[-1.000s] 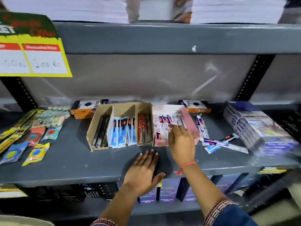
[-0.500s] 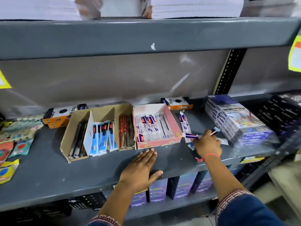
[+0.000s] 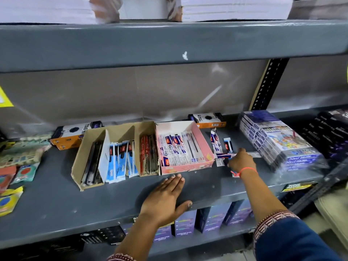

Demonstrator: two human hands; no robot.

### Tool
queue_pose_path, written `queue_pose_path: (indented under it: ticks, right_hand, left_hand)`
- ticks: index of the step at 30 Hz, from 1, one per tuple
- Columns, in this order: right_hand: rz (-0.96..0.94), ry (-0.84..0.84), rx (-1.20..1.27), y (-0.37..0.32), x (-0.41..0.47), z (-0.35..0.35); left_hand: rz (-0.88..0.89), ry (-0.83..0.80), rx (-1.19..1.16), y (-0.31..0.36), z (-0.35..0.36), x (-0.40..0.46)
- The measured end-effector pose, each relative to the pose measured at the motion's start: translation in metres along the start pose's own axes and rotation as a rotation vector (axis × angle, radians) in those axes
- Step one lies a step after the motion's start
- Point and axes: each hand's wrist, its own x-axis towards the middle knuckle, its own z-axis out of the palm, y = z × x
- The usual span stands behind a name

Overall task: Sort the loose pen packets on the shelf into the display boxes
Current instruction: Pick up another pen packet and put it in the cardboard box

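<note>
A pink display box point(image 3: 202, 138) on the grey shelf point(image 3: 56, 202) holds blue-and-white pen packets. Left of it stands a brown cardboard box point(image 3: 88, 147) with three compartments: dark pens, blue packets, red packets. Loose pen packets point(image 3: 214, 140) lie on the shelf just right of the pink box. My right hand point(image 3: 240, 161) rests on these loose packets with its fingers curled around one or two of them. My left hand point(image 3: 165, 198) lies flat and spread on the shelf in front of the pink box, holding nothing.
A stack of wrapped blue boxes point(image 3: 278, 140) stands close to the right of my right hand. Two orange-and-black boxes point(image 3: 209, 119) lie at the back. Colourful packets point(image 3: 20, 166) lie at the far left. An upper shelf point(image 3: 169, 42) hangs overhead.
My right hand left the pink box, moved right to the loose packets and closed its fingers on them. My left hand stayed flat on the shelf. The view shifted to the right.
</note>
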Motion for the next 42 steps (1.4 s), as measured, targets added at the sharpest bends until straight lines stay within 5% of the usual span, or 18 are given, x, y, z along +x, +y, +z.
queue_pose_path:
  ticks: [7, 14, 19, 25, 31, 35, 42]
  right_hand:
    - [-0.01, -0.044, 0.095, 0.002, 0.006, -0.013]
    - [-0.182, -0.029, -0.183, -0.011, 0.007, -0.057]
    - [-0.189, 0.198, -0.184, -0.023, 0.004, -0.085]
    - [-0.34, 0.212, 0.173, -0.019, -0.042, -0.097]
    - [-0.221, -0.266, 0.943, -0.018, -0.093, -0.058]
    - [-0.202, -0.432, 1.073, -0.021, -0.125, -0.034]
    - [-0.367, -0.462, 1.197, -0.032, -0.178, -0.034]
  left_hand:
    - [-0.01, -0.014, -0.006, 0.0, -0.002, 0.0]
    - [-0.007, 0.013, -0.028, 0.002, -0.003, -0.002]
    - [-0.016, 0.028, -0.015, 0.001, -0.002, -0.002]
    - [-0.024, 0.037, -0.028, 0.001, -0.001, -0.001]
    - [-0.027, 0.049, -0.036, 0.001, 0.003, 0.0]
    - [-0.022, 0.058, -0.038, -0.003, 0.007, 0.001]
    - [-0.019, 0.019, -0.03, 0.001, 0.005, 0.001]
